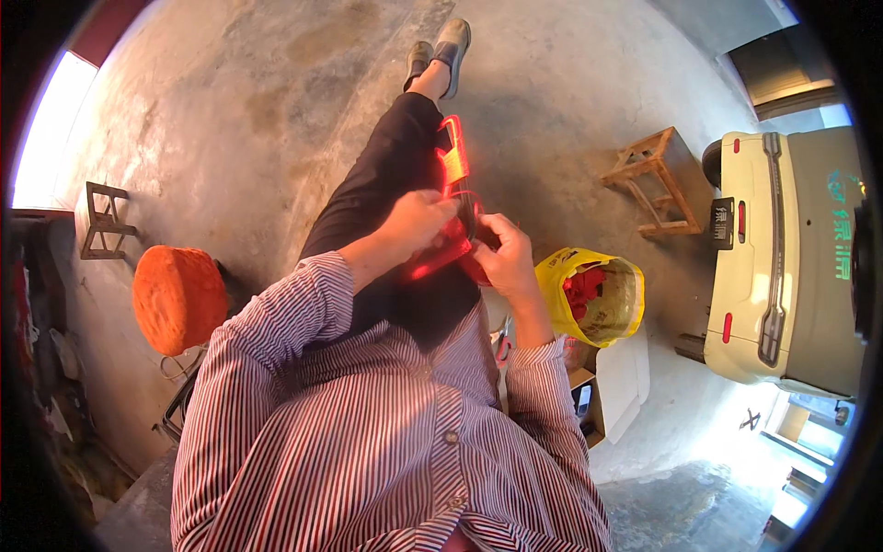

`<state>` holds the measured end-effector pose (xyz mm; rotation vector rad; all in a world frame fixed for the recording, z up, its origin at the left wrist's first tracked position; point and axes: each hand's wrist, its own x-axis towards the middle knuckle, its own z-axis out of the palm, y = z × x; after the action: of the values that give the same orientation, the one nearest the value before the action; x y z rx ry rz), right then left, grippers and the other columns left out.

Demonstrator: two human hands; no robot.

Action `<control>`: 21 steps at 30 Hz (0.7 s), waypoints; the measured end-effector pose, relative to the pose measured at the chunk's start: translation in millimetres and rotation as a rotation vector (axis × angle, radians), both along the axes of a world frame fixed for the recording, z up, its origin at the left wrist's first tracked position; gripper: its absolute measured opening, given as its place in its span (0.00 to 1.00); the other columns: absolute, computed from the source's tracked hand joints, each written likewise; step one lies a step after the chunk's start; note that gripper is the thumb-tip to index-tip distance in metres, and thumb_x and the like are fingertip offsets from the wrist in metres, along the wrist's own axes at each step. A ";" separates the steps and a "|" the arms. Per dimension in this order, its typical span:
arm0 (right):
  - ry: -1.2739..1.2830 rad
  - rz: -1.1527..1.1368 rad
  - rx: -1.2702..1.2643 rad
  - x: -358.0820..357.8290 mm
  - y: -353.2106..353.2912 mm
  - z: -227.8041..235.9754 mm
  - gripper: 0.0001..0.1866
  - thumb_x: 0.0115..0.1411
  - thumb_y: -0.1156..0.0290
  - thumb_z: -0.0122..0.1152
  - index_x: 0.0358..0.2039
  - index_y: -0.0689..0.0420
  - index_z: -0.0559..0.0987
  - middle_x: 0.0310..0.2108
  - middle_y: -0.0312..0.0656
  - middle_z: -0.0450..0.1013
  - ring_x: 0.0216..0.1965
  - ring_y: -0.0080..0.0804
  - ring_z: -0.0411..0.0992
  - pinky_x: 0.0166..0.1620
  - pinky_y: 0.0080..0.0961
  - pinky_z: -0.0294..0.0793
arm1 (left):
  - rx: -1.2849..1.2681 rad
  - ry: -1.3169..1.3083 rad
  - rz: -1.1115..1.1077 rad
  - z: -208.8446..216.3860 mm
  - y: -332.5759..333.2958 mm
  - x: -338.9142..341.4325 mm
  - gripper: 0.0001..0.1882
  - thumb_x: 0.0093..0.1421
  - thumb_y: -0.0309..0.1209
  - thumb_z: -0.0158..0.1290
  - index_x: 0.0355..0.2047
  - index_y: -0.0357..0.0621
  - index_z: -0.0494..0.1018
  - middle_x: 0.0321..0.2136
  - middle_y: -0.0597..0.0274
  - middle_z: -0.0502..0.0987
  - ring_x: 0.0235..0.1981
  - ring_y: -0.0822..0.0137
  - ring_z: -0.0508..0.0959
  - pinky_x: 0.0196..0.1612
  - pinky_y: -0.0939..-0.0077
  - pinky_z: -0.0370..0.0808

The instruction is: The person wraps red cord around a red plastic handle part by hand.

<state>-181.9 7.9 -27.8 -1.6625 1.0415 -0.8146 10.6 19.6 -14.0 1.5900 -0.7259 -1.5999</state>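
Over my lap, a bright red, glowing strap-like piece (454,166) is stretched between my two hands; it has an open loop at its far end. My left hand (418,224) is closed on its left side, fingers bent inward. With thumb and fingers curled, my right hand (504,253) grips the lower right part, where a dark band shows in the red. The fingertips partly hide the piece, and glare blurs its exact kind. Beside my right forearm stands an open yellow bag (555,287) with red pieces (583,291) inside.
Scissors (503,348) with red handles lie by my right thigh. A box (618,391) holding a phone (583,398) is near my right elbow. An orange round stool (177,299) stands left; a wooden stool (660,179) and a cream vehicle (750,313) stand right.
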 end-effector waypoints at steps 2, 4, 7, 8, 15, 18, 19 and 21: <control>-0.165 -0.133 0.030 1.1 4.0 7.0 0.18 0.56 0.71 0.71 0.47 0.64 0.80 0.43 0.46 0.78 0.40 0.38 0.80 0.46 0.33 0.79 | -0.172 0.012 0.148 11.0 -3.4 2.4 0.14 0.70 0.39 0.53 0.31 0.44 0.74 0.19 0.69 0.72 0.16 0.76 0.68 0.17 0.79 0.62; 0.003 -0.080 -0.243 2.3 8.3 18.9 0.21 0.59 0.68 0.71 0.49 0.64 0.78 0.47 0.45 0.77 0.48 0.37 0.77 0.54 0.33 0.76 | -0.284 0.036 0.255 24.0 -3.8 4.6 0.11 0.68 0.33 0.53 0.27 0.46 0.72 0.20 0.70 0.72 0.17 0.78 0.68 0.16 0.80 0.60; 0.225 -0.009 -0.508 6.2 8.9 33.4 0.22 0.64 0.63 0.68 0.54 0.62 0.78 0.53 0.43 0.75 0.56 0.37 0.72 0.61 0.36 0.70 | 0.044 0.446 0.178 34.8 0.9 0.8 0.10 0.67 0.33 0.55 0.28 0.47 0.72 0.19 0.70 0.70 0.15 0.79 0.64 0.14 0.79 0.55; -0.064 -0.122 -0.307 3.3 6.3 37.0 0.22 0.65 0.64 0.66 0.57 0.60 0.76 0.55 0.43 0.74 0.58 0.38 0.71 0.61 0.38 0.70 | 0.037 0.490 0.185 35.6 2.0 0.0 0.10 0.67 0.33 0.56 0.28 0.48 0.72 0.20 0.70 0.69 0.15 0.79 0.62 0.14 0.80 0.53; -1.162 -0.303 0.284 -150.1 -24.7 46.1 0.24 0.74 0.61 0.50 0.67 0.54 0.68 0.62 0.43 0.72 0.62 0.39 0.70 0.63 0.43 0.68 | 0.200 0.349 0.055 23.5 6.8 -6.6 0.14 0.68 0.42 0.57 0.31 0.46 0.72 0.22 0.68 0.72 0.12 0.81 0.55 0.14 0.82 0.48; -1.085 -0.423 0.305 -230.1 10.6 37.3 0.24 0.72 0.59 0.52 0.64 0.55 0.70 0.56 0.45 0.75 0.55 0.41 0.74 0.55 0.43 0.74 | 0.218 0.412 -0.050 20.4 7.2 -7.8 0.20 0.71 0.49 0.52 0.30 0.46 0.72 0.21 0.68 0.72 0.12 0.80 0.55 0.14 0.83 0.48; -1.034 -0.545 0.371 -245.9 30.9 33.2 0.24 0.72 0.58 0.53 0.63 0.56 0.70 0.54 0.46 0.75 0.52 0.41 0.75 0.53 0.43 0.75 | 0.239 0.401 -0.041 19.1 7.5 -8.2 0.21 0.71 0.50 0.51 0.30 0.46 0.72 0.21 0.67 0.72 0.12 0.80 0.55 0.14 0.82 0.48; -0.932 -0.655 0.599 -257.1 81.3 21.6 0.24 0.71 0.57 0.56 0.61 0.57 0.71 0.49 0.48 0.76 0.46 0.42 0.77 0.48 0.43 0.78 | 0.201 0.408 -0.016 15.6 6.9 -8.2 0.24 0.71 0.54 0.48 0.29 0.46 0.71 0.20 0.66 0.72 0.12 0.79 0.54 0.15 0.82 0.49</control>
<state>-439.0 89.2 -6.1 -0.3035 0.9784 -1.3418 2.4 26.6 1.6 1.3280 -0.3688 -1.9786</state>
